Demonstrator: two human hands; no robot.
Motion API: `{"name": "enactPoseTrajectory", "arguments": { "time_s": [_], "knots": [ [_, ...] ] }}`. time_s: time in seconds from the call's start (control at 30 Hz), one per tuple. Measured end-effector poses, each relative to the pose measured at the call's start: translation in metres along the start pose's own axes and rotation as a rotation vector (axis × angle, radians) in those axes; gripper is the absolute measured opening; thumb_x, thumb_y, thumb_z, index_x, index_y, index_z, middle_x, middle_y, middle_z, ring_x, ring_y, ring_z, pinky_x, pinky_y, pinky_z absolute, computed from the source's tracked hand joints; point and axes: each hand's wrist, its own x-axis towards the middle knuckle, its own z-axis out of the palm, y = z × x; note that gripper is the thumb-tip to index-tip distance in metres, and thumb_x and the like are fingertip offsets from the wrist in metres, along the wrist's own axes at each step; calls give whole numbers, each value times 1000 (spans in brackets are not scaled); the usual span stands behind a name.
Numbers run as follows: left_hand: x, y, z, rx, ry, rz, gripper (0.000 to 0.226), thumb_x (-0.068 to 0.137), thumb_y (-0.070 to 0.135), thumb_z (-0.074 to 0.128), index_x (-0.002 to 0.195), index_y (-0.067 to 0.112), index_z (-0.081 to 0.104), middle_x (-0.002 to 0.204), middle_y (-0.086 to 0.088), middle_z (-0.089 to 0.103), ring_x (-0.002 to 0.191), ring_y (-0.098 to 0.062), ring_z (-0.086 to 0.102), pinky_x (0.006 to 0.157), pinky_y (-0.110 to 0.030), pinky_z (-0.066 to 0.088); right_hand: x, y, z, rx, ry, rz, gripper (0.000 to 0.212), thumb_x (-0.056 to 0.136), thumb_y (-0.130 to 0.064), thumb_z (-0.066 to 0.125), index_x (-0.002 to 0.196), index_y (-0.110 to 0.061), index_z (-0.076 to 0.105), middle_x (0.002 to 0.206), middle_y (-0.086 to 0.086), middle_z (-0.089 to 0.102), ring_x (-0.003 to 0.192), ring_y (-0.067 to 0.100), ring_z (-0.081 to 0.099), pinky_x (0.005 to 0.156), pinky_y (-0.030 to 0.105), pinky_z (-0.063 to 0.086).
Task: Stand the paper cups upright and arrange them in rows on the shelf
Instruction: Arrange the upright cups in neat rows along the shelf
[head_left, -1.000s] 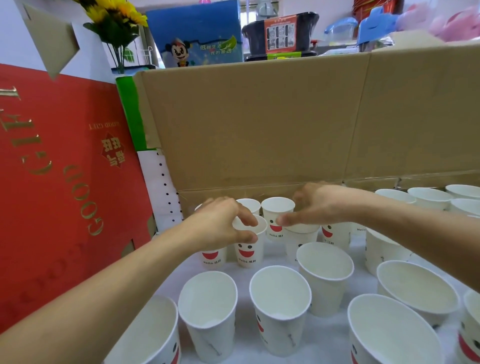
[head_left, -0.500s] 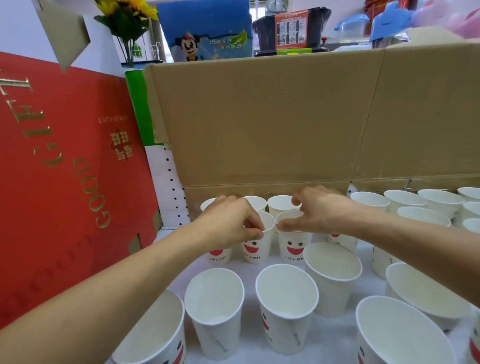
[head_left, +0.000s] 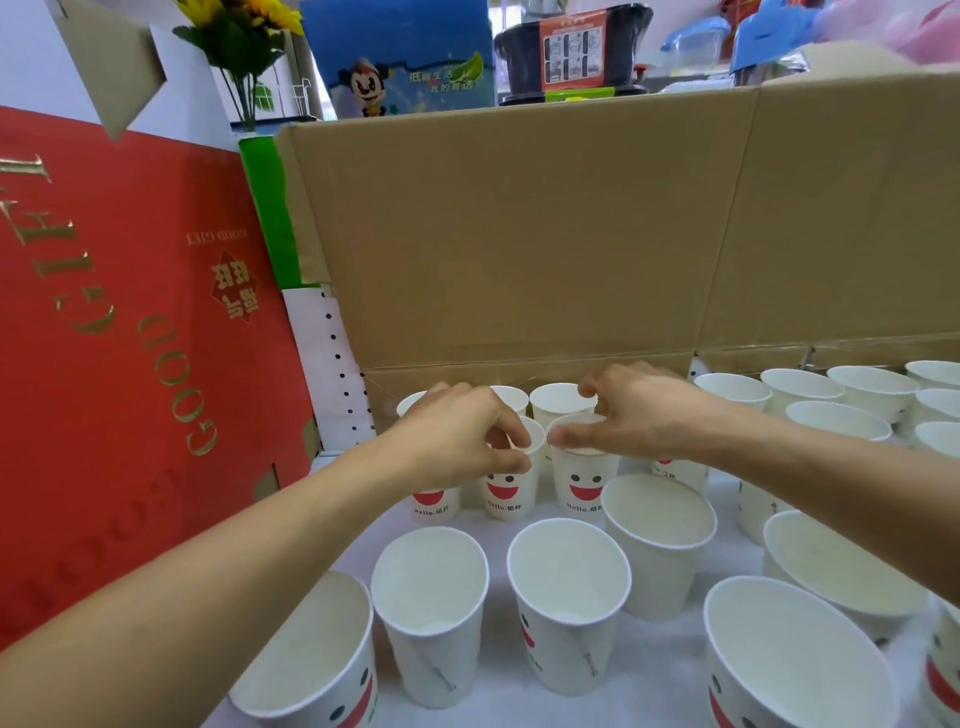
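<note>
The left hand is pinching the rim of one cup; the right hand is gripping the next cup by its rim. Both are standing upright on the shelf near the cardboard, showing red smiles and "Hello." The red box is showing "GOOD GIFT".

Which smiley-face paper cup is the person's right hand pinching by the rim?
The third smiley cup from the red gift box: the right hand pinches its rim, while the left hand pinches the second cup beside it.
</note>
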Motion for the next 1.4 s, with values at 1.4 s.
{"name": "enactPoseTrajectory", "arguments": {
  "time_s": [1.4],
  "knots": [
    [-171, 1, 29, -498, 255, -181, 82, 58, 75, 70, 131, 48, 48, 132, 28, 44, 127, 4, 40, 107, -31, 37, -107, -72, -7, 33, -78, -532, 33, 80, -56, 66, 102, -32, 69, 102, -16, 59, 94, 1, 49, 83, 28, 46]
  ]
}}
